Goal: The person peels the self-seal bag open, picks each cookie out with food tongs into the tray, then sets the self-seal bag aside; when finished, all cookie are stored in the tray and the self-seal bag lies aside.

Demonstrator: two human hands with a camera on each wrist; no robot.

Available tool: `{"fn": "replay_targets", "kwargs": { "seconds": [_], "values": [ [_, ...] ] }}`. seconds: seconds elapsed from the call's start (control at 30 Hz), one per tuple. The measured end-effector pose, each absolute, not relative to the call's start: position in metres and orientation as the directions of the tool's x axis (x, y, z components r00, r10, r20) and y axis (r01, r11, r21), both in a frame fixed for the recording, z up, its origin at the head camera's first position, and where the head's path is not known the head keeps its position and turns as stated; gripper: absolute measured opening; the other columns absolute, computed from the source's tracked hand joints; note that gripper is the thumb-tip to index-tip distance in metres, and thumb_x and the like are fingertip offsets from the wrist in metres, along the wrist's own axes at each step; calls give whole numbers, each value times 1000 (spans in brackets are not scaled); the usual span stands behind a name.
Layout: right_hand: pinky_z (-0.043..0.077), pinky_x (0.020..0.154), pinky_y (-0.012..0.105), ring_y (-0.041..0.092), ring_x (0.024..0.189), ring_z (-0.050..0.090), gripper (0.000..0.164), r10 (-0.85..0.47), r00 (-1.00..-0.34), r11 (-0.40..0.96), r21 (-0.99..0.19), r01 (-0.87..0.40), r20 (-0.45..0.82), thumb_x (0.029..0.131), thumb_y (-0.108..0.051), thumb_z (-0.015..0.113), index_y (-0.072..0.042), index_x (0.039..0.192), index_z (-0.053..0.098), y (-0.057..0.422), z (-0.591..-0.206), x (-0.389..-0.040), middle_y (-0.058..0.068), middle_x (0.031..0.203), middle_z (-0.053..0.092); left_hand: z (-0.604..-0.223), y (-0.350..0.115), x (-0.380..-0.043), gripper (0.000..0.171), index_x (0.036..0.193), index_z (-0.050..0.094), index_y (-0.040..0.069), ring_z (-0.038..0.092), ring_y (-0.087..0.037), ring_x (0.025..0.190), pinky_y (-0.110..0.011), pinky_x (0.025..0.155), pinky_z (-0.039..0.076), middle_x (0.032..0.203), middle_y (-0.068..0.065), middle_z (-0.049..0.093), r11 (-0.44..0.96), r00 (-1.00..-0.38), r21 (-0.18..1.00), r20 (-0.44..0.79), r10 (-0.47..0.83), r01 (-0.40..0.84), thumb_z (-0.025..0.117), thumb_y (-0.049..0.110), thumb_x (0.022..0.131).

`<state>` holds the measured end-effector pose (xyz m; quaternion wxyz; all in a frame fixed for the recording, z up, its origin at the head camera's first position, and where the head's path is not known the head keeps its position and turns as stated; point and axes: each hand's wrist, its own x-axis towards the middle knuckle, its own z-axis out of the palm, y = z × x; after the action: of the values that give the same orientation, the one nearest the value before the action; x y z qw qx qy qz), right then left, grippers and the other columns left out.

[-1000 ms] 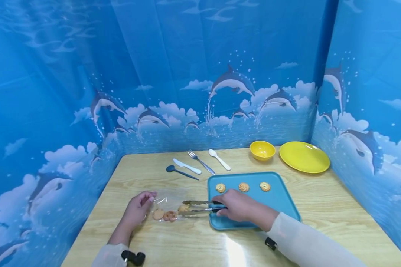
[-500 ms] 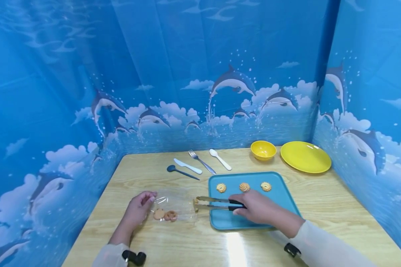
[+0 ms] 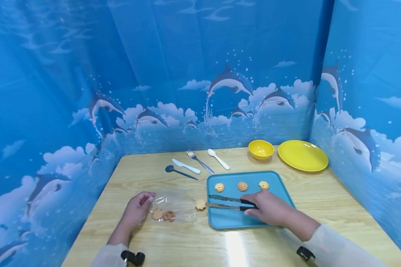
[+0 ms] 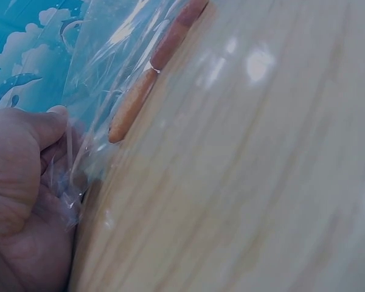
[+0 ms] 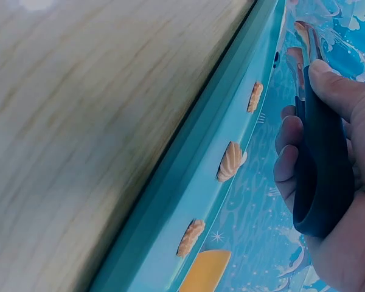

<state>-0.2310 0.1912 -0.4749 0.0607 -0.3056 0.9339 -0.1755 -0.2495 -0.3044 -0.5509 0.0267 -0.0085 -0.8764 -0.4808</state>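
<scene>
My left hand (image 3: 138, 207) pinches the closed-end corner of a clear plastic bag (image 3: 183, 203), also seen crumpled at the fingers in the left wrist view. Inside the bag lie a round cookie (image 3: 157, 214) and a reddish-brown pretzel-shaped cookie (image 3: 169, 216). My right hand (image 3: 269, 208) grips black-handled metal tongs (image 3: 225, 206) over the teal tray (image 3: 228, 221). The tongs' arms stand apart, the lower tip right beside a pale scalloped cookie (image 3: 201, 204). That cookie is between the bag's mouth and the tray's left edge. Three cookies (image 3: 242, 186) sit in a row on the tray.
Behind the bag lie a dark spoon (image 3: 180, 172), a white knife (image 3: 187, 166), a fork (image 3: 201, 161) and a white spoon (image 3: 218, 159). A yellow bowl (image 3: 261, 150) and yellow plate (image 3: 303, 155) stand at the back right. Dolphin-print curtains (image 3: 187, 74) enclose the table.
The tongs drew the scalloped cookie rightward out of the bag, then parted from it. My right hand has moved right over the tray. My left hand stays on the bag.
</scene>
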Motion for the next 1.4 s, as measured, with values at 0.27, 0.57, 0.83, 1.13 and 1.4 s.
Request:
{"fn": "replay_targets", "kwargs": {
  "seconds": [0.27, 0.57, 0.83, 1.13, 1.4],
  "values": [
    [60, 82, 36, 12, 107, 70, 51, -606, -795, 745, -362, -560, -18, 96, -40, 70, -14, 139, 62, 183, -471, -232, -2, 127, 73, -552, -304, -252, 20, 106, 66, 12, 57, -30, 134, -52, 117, 43, 136, -6, 67, 523, -999, 851, 50, -11, 37, 60, 31, 104],
    [56, 71, 31, 6, 89, 66, 56, -605, -793, 766, -321, -556, -68, 94, -41, 73, -14, 141, 61, 161, -459, -233, 0, 120, 75, -550, -303, -251, 17, 105, 66, 11, 56, -31, 135, -51, 118, 41, 137, -7, 66, 520, -999, 854, 34, -22, 18, 60, 26, 104],
    [62, 89, 41, 16, 105, 72, 57, -593, -797, 791, -265, -551, -113, 92, -43, 75, -15, 140, 62, 141, -456, -237, 0, 124, 74, -552, -303, -251, 16, 107, 66, 10, 57, -30, 134, -50, 118, 42, 136, -7, 67, 511, -999, 859, 22, -25, 6, 60, 25, 104],
    [62, 85, 38, 13, 97, 72, 53, -593, -800, 795, -221, -565, -90, 93, -40, 75, -14, 137, 64, 136, -455, -237, 1, 118, 76, -553, -305, -251, 16, 106, 66, 10, 59, -30, 132, -49, 116, 44, 133, -7, 68, 516, -999, 856, 48, -25, 28, 59, 24, 104],
    [62, 82, 36, 10, 93, 71, 51, -604, -794, 785, -232, -575, -74, 93, -39, 75, -13, 136, 65, 138, -456, -235, 1, 119, 76, -553, -305, -251, 16, 105, 66, 11, 57, -29, 134, -50, 117, 43, 136, -5, 67, 512, -999, 859, 27, -30, 8, 60, 27, 104]
  ]
}}
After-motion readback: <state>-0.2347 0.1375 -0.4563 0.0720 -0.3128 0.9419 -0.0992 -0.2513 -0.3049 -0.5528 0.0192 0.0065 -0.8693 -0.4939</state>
